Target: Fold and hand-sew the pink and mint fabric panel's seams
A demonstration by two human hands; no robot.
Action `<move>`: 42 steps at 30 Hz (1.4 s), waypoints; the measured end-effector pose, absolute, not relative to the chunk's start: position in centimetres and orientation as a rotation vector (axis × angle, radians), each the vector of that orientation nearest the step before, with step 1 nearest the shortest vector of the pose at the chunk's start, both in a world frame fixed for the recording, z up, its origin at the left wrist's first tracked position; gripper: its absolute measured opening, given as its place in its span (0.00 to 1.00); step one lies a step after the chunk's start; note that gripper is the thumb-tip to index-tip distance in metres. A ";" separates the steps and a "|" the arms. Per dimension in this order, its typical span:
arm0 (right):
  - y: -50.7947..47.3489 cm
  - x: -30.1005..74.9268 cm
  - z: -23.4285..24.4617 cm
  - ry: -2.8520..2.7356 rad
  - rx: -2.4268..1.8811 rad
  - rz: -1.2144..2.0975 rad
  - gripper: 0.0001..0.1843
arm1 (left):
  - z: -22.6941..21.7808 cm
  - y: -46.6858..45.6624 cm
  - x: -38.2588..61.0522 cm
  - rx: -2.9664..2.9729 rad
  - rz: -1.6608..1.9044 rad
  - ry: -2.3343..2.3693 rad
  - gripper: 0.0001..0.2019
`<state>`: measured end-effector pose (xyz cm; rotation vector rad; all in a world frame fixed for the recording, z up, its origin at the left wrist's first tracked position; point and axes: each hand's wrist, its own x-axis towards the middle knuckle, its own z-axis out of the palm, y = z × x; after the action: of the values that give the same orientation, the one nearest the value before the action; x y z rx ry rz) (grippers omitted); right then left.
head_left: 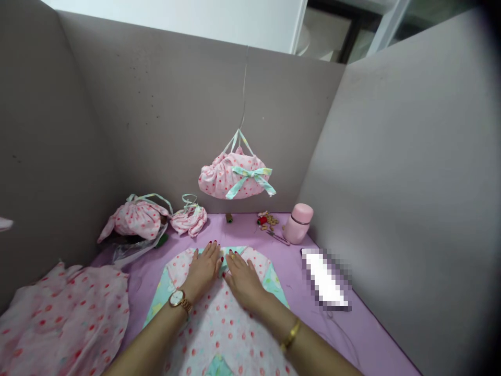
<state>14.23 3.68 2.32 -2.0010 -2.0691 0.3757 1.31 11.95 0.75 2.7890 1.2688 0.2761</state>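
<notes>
Resting flat and open, with nothing gripped, the left hand (201, 271) and the right hand (245, 282) sit side by side on the far end of a pink dotted cloth (219, 334), its long axis running forward from the person, both hands equally near

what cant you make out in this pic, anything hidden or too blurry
Head view, pixelation: the pixelated object on the mat's right side.
Head view, hands: the left hand and right hand hide part of the patterned cloth.
Head view, too small: the small items at the back.
Head view, left edge: cuts off a pink thing.
</notes>
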 end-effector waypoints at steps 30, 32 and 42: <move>1.8 18.9 -0.8 -1.988 -2.185 0.338 0.34 | -0.9 9.8 -6.3 2.656 0.234 1.599 0.27; 1.7 18.8 -0.8 -1.990 -2.186 0.330 0.34 | -0.9 9.5 -6.4 2.662 0.229 1.585 0.26; 1.1 16.4 -0.5 -2.152 -2.048 0.350 0.35 | -0.8 7.7 -7.6 2.656 0.226 1.580 0.27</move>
<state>16.37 1.10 -0.49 -2.0483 -2.1523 0.3498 -7.64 7.72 -0.78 2.6564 1.5799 0.2261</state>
